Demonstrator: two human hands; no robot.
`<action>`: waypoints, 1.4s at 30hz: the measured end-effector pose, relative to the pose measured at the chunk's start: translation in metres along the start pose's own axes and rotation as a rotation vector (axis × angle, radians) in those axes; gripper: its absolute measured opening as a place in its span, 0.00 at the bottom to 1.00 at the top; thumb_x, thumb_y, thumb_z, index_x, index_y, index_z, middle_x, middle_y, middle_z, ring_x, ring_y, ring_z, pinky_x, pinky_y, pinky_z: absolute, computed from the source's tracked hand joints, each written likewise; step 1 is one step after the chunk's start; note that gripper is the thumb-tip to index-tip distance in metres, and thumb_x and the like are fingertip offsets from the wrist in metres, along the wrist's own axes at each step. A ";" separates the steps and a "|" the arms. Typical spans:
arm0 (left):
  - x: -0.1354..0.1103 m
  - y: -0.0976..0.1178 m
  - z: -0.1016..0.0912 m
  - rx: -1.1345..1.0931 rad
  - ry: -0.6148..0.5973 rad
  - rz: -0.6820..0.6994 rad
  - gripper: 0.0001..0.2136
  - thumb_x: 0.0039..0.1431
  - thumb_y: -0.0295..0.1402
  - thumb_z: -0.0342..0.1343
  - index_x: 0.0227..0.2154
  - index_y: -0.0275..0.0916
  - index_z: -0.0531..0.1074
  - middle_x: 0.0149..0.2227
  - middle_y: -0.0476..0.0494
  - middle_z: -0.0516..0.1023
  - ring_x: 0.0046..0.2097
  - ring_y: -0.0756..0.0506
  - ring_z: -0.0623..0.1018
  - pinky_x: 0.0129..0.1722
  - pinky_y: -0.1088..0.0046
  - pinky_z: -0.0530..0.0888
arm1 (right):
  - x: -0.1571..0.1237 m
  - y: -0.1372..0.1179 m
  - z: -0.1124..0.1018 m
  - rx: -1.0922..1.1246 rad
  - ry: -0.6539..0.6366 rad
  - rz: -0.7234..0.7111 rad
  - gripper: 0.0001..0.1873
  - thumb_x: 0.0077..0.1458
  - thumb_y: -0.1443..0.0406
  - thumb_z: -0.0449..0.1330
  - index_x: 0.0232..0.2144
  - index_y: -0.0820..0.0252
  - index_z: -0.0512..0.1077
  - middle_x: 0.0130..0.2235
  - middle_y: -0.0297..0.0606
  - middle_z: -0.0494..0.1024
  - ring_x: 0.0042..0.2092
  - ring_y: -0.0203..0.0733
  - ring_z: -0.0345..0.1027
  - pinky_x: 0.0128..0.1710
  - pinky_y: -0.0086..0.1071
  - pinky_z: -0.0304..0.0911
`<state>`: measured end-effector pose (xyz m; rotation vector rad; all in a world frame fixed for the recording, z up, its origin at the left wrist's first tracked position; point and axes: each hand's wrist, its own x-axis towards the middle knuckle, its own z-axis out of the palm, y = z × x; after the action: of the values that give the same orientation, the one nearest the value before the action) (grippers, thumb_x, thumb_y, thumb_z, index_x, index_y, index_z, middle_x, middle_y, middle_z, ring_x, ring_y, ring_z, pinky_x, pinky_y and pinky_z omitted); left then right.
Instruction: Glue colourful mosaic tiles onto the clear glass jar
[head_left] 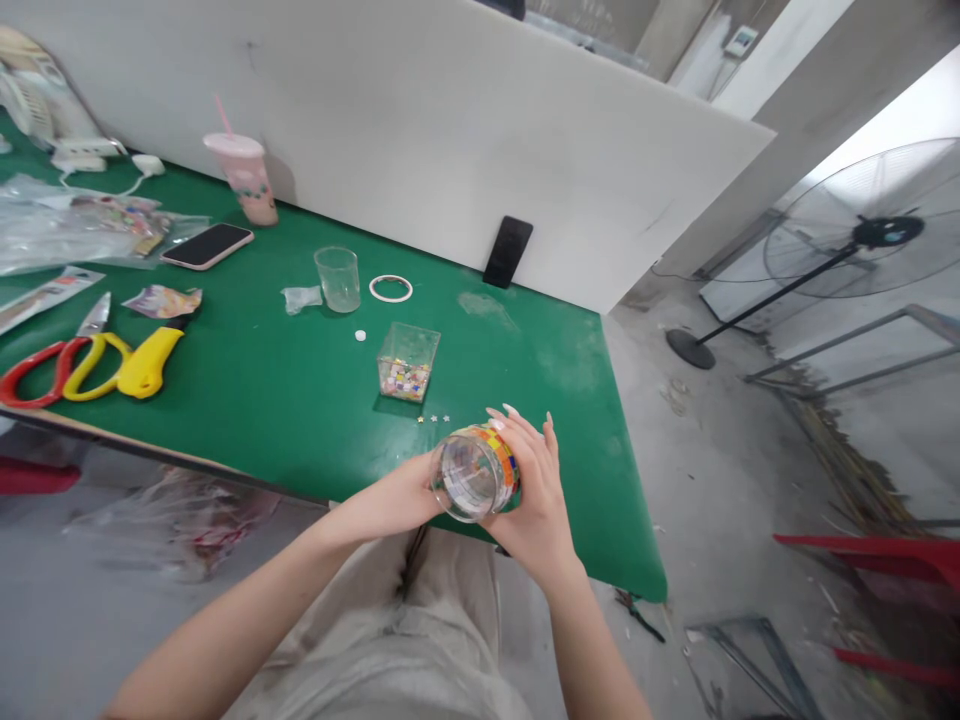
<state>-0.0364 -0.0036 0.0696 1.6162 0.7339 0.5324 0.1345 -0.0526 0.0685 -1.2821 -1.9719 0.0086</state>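
A clear glass jar (474, 472) with small coloured tiles stuck round its side lies tilted, its mouth turned toward me, near the table's front edge. My left hand (405, 492) cups it from the left, fingers closed against it. On the jar's right side my right hand (531, 478) wraps round the tiled wall. Just beyond the jar stands a clear square box (407, 362) with loose coloured tiles in it. Three tiny star-shaped bits (433, 418) lie between the box and the jar.
On the green table (285, 390): a clear cup (338, 279), a white ring (391, 288), a pink tumbler (247, 178), a phone (208, 245), scissors (90, 362), plastic bags at left. A black phone (508, 251) leans on the white partition. A floor fan (862, 240) stands at right.
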 end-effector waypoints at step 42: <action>0.001 -0.036 -0.025 0.562 0.515 -0.056 0.15 0.57 0.30 0.47 0.45 0.38 0.70 0.49 0.38 0.74 0.52 0.41 0.71 0.55 0.59 0.65 | -0.002 0.032 0.009 0.960 0.051 0.606 0.39 0.53 0.44 0.52 0.61 0.53 0.51 0.58 0.51 0.67 0.53 0.55 0.70 0.47 0.54 0.68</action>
<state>-0.0596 0.0170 0.0384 1.9855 1.4040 0.7594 0.1544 -0.0343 0.0483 -1.1060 -1.1667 1.0628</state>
